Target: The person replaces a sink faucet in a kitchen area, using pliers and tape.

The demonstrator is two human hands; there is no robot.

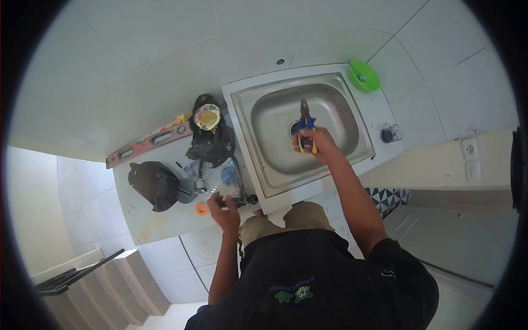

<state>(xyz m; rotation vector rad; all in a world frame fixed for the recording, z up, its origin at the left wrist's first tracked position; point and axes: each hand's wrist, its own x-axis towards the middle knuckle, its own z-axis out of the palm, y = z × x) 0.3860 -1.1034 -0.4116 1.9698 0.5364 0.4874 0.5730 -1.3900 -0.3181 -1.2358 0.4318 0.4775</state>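
Note:
Over the steel sink [269,170], my right hand [314,142] is wrapped round the handles of blue-and-yellow pliers [305,118]. Their metal jaws point away from me, above the drain hole. My left hand [224,213] is over the counter to the left, fingers apart and slightly curled, with nothing visible in them. Right by its fingertips lie a clear plastic bag [217,180] and a black fitting [252,199]. An orange tape roll [201,209] sits just left of that hand.
Black plastic bags [212,146] and a small paint-stained bowl [207,117] lie left of the sink. A red spirit level [148,144] leans along the wall near a dark bag [154,184]. Right of the sink stand a green bowl [371,80] and a glass [391,132].

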